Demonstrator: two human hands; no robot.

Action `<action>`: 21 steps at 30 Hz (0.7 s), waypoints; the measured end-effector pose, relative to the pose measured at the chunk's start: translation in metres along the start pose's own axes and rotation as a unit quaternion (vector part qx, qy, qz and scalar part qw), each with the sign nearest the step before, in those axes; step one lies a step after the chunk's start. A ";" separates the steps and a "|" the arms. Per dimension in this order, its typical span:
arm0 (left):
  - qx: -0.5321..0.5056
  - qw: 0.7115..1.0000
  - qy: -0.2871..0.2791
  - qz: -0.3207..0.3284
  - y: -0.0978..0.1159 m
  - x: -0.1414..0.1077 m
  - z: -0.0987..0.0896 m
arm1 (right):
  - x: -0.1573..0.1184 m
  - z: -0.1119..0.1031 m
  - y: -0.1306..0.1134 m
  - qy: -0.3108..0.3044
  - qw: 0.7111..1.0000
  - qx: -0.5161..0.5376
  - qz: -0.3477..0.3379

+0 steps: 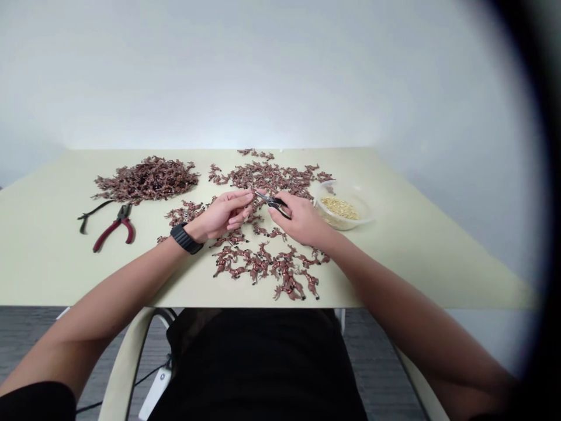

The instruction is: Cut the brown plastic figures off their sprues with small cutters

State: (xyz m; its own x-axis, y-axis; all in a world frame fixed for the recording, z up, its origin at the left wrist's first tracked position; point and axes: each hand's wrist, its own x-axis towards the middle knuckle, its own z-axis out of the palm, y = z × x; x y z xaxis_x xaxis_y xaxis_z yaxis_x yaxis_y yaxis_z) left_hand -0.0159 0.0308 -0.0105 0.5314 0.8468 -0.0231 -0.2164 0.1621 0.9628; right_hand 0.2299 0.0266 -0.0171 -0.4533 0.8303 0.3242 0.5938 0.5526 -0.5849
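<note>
Pale green tabletop (48, 263), bench-style setup: brown moulded figures (267, 263) lie heaped toward the far left and spread across the middle to near the front edge. Right hand (302, 221) grips small black-handled snips (275, 203) between thumb and fingers, blades closed or nearly so. Their long axis runs roughly across the table, tips aimed toward the person's left. Left hand (223, 213), with a black wrist strap (186, 238), has its fingers curled, their tips just beside the snip tips; any piece held there is too small to make out. Figures lie beneath and around both hands. Clear plastic bowl (328, 219) of pale granules (339, 207) sits right of the hands; red-handled pliers (114, 229) lie toward the left edge.
</note>
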 end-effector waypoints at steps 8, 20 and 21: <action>0.089 0.996 0.022 0.024 -0.003 -0.001 0.008 | -0.001 0.000 -0.006 -0.032 0.997 0.057 0.049; 0.594 0.751 0.105 0.267 -0.015 0.001 -0.016 | 0.001 -0.004 -0.017 -0.221 0.821 0.472 0.232; 0.579 0.765 0.114 0.260 -0.014 0.001 -0.015 | 0.001 -0.004 -0.016 -0.208 0.837 0.454 0.223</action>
State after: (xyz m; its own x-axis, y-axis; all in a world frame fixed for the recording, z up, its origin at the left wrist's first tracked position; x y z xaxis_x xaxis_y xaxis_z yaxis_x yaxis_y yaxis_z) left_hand -0.0245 0.0367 -0.0280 0.4346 0.7326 0.5239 0.5905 -0.6710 0.4484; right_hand 0.2224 0.0191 -0.0041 -0.6261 0.7375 -0.2533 0.1014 -0.2452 -0.9642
